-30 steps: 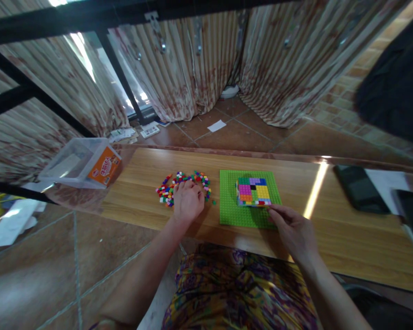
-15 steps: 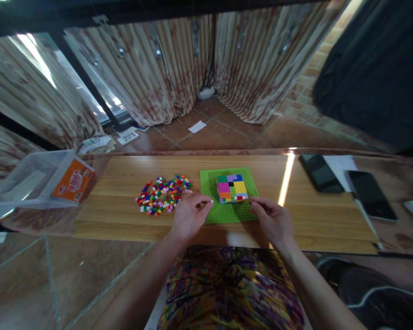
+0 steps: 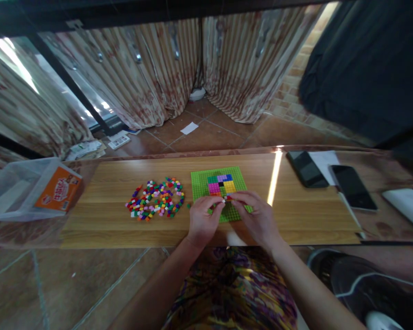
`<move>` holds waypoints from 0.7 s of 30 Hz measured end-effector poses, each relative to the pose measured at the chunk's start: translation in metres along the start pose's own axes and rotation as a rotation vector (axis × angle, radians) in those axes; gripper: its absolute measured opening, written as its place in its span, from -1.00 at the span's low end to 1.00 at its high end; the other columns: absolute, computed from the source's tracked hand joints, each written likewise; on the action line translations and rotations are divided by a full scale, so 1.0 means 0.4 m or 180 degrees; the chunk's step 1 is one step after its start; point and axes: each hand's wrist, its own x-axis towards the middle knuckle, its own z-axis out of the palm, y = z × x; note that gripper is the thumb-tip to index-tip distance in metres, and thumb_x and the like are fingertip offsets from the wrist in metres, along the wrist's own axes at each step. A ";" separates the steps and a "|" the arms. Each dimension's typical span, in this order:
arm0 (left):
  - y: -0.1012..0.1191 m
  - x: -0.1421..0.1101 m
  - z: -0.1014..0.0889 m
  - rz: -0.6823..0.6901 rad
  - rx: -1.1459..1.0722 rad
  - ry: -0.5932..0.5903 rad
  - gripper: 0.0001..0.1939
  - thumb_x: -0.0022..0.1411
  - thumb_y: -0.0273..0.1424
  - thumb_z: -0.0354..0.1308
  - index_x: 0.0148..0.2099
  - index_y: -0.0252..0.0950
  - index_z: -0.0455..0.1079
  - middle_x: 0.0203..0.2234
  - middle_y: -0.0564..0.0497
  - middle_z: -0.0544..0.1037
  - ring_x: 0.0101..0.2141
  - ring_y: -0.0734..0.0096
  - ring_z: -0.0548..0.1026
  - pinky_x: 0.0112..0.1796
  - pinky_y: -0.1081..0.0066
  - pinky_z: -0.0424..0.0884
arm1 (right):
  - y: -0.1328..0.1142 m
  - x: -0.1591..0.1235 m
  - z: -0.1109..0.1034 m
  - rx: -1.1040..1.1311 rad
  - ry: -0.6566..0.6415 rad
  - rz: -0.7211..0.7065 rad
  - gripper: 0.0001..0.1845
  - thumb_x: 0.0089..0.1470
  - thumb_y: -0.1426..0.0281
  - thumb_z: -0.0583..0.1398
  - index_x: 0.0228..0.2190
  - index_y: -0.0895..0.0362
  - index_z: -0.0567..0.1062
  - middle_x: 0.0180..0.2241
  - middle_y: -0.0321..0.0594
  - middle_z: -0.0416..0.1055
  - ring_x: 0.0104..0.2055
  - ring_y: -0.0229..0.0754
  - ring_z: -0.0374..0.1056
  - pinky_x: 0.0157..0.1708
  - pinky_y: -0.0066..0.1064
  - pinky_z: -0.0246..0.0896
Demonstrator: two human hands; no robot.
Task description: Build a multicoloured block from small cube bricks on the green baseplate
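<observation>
A green baseplate [image 3: 200, 181] lies on the wooden table [image 3: 296, 215], carrying a multicoloured block of small bricks [image 3: 220, 183]. Left of it lies a loose pile of small coloured bricks [image 3: 155, 200]. My left hand [image 3: 203, 220] and my right hand [image 3: 254, 219] meet over the front of the baseplate, fingertips pinched together at the near edge of the brick block. A small white and red piece [image 3: 227, 197] shows between the fingertips. Both hands hide the plate's front part.
A clear plastic box with an orange label [image 3: 34, 192] stands at the table's left end. Two dark phones [image 3: 306, 168] [image 3: 353, 187] and a white object [image 3: 408, 204] lie at the right. Curtains and a tiled floor lie beyond.
My left hand left the loose brick pile and came right to the baseplate. My right hand moved in to meet it at the block's near edge. The camera view shifted right.
</observation>
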 end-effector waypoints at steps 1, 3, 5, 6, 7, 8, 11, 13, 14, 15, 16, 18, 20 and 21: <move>0.001 -0.002 0.000 -0.0013 -0.0010 -0.0006 -0.92 0.24 -0.40 0.19 -0.25 -0.22 0.52 -0.37 0.01 0.62 -0.33 0.36 0.54 -0.24 0.32 0.47 | 0.000 0.002 0.005 -0.0059 -0.0043 -0.0085 -0.79 0.17 0.27 0.17 -0.24 -0.01 0.60 -0.17 -0.17 0.51 -0.12 -0.13 0.44 -0.07 -0.22 0.38; 0.002 -0.006 -0.001 -0.0057 -0.0049 0.0001 -0.92 0.24 -0.40 0.19 -0.23 -0.22 0.52 -0.37 0.02 0.62 -0.35 0.38 0.54 -0.25 0.33 0.47 | 0.001 0.006 0.017 -0.0141 -0.0098 -0.0229 -0.80 0.18 0.28 0.17 -0.24 -0.03 0.61 -0.16 -0.17 0.50 -0.09 -0.12 0.43 -0.05 -0.21 0.38; 0.002 -0.008 0.000 -0.0122 -0.0100 0.0016 -0.91 0.25 -0.40 0.18 -0.23 -0.22 0.52 -0.37 0.02 0.62 -0.35 0.38 0.54 -0.25 0.34 0.47 | 0.005 0.009 0.028 -0.0177 -0.0116 -0.0357 -0.79 0.19 0.27 0.17 -0.24 -0.03 0.61 -0.17 -0.16 0.50 -0.09 -0.11 0.42 -0.04 -0.20 0.38; 0.003 -0.009 0.001 -0.0154 -0.0121 0.0025 -0.91 0.25 -0.41 0.18 -0.22 -0.22 0.52 -0.37 0.01 0.63 -0.35 0.38 0.54 -0.25 0.34 0.47 | 0.007 0.010 0.031 -0.0195 -0.0128 -0.0408 -0.79 0.20 0.27 0.17 -0.24 -0.03 0.62 -0.17 -0.17 0.50 -0.09 -0.11 0.42 -0.04 -0.19 0.38; 0.003 -0.010 0.002 -0.0181 -0.0131 0.0031 -0.90 0.25 -0.41 0.18 -0.22 -0.22 0.52 -0.36 0.01 0.63 -0.34 0.38 0.54 -0.25 0.34 0.48 | 0.009 0.011 0.034 -0.0220 -0.0134 -0.0449 -0.79 0.20 0.27 0.17 -0.24 -0.04 0.62 -0.18 -0.17 0.50 -0.09 -0.10 0.42 -0.04 -0.18 0.38; 0.004 -0.010 0.003 -0.0199 -0.0125 0.0035 -0.90 0.25 -0.40 0.17 -0.21 -0.22 0.52 -0.36 0.01 0.63 -0.34 0.37 0.54 -0.25 0.33 0.48 | 0.011 0.012 0.036 -0.0253 -0.0138 -0.0482 -0.79 0.20 0.27 0.16 -0.24 -0.04 0.62 -0.18 -0.17 0.50 -0.09 -0.10 0.41 -0.04 -0.17 0.37; 0.005 -0.012 0.008 -0.0208 -0.0029 0.0057 -0.89 0.27 -0.39 0.16 -0.21 -0.22 0.52 -0.36 0.00 0.63 -0.35 0.36 0.54 -0.25 0.32 0.48 | 0.011 0.017 0.037 -0.0380 -0.0138 -0.0579 -0.79 0.21 0.28 0.16 -0.25 -0.04 0.62 -0.19 -0.17 0.50 -0.09 -0.09 0.40 -0.05 -0.16 0.36; 0.005 -0.012 0.013 -0.0208 0.0057 0.0114 -0.88 0.28 -0.39 0.15 -0.21 -0.22 0.52 -0.37 -0.01 0.63 -0.35 0.36 0.54 -0.25 0.32 0.47 | 0.010 0.019 0.036 -0.0513 -0.0084 -0.0625 -0.79 0.21 0.29 0.15 -0.26 -0.03 0.62 -0.20 -0.17 0.49 -0.10 -0.09 0.38 -0.07 -0.16 0.35; 0.005 -0.012 0.015 -0.0210 0.0101 0.0152 -0.88 0.28 -0.39 0.15 -0.21 -0.23 0.52 -0.37 -0.01 0.63 -0.35 0.36 0.54 -0.25 0.32 0.47 | 0.011 0.020 0.037 -0.0598 -0.0044 -0.0638 -0.79 0.21 0.29 0.15 -0.27 -0.03 0.62 -0.19 -0.17 0.49 -0.10 -0.08 0.37 -0.08 -0.15 0.34; 0.006 -0.012 0.018 -0.0213 0.0147 0.0182 -0.88 0.28 -0.40 0.15 -0.21 -0.23 0.52 -0.37 0.00 0.63 -0.35 0.36 0.54 -0.25 0.32 0.47 | 0.011 0.020 0.038 -0.0686 0.0000 -0.0651 -0.79 0.21 0.29 0.16 -0.28 -0.03 0.62 -0.18 -0.17 0.48 -0.10 -0.08 0.35 -0.09 -0.15 0.34; 0.006 -0.012 0.020 -0.0219 0.0194 0.0208 -0.89 0.28 -0.40 0.15 -0.22 -0.23 0.52 -0.38 0.00 0.63 -0.36 0.36 0.53 -0.26 0.32 0.46 | 0.013 0.020 0.040 -0.0771 0.0045 -0.0670 -0.80 0.21 0.30 0.16 -0.29 -0.03 0.61 -0.17 -0.17 0.47 -0.10 -0.08 0.34 -0.10 -0.15 0.33; 0.007 -0.012 0.025 -0.0255 0.0282 0.0243 -0.89 0.27 -0.41 0.15 -0.22 -0.23 0.51 -0.39 0.00 0.62 -0.38 0.36 0.52 -0.28 0.32 0.46 | 0.018 0.019 0.045 -0.0911 0.0122 -0.0722 -0.81 0.21 0.32 0.16 -0.31 -0.02 0.61 -0.14 -0.16 0.45 -0.08 -0.07 0.32 -0.09 -0.15 0.31; 0.010 -0.013 0.029 -0.0323 0.0323 0.0254 -0.89 0.26 -0.42 0.16 -0.21 -0.23 0.51 -0.38 0.00 0.62 -0.38 0.36 0.52 -0.28 0.32 0.46 | 0.022 0.018 0.052 -0.1000 0.0192 -0.0771 -0.80 0.21 0.34 0.15 -0.32 0.01 0.60 -0.12 -0.13 0.44 -0.05 -0.06 0.30 -0.07 -0.14 0.29; 0.012 -0.015 0.030 -0.0364 0.0314 0.0249 -0.89 0.26 -0.44 0.15 -0.20 -0.23 0.51 -0.37 0.00 0.62 -0.37 0.35 0.53 -0.28 0.32 0.46 | 0.023 0.017 0.055 -0.1028 0.0232 -0.0776 -0.80 0.21 0.35 0.15 -0.33 0.02 0.59 -0.11 -0.12 0.43 -0.03 -0.05 0.30 -0.05 -0.14 0.28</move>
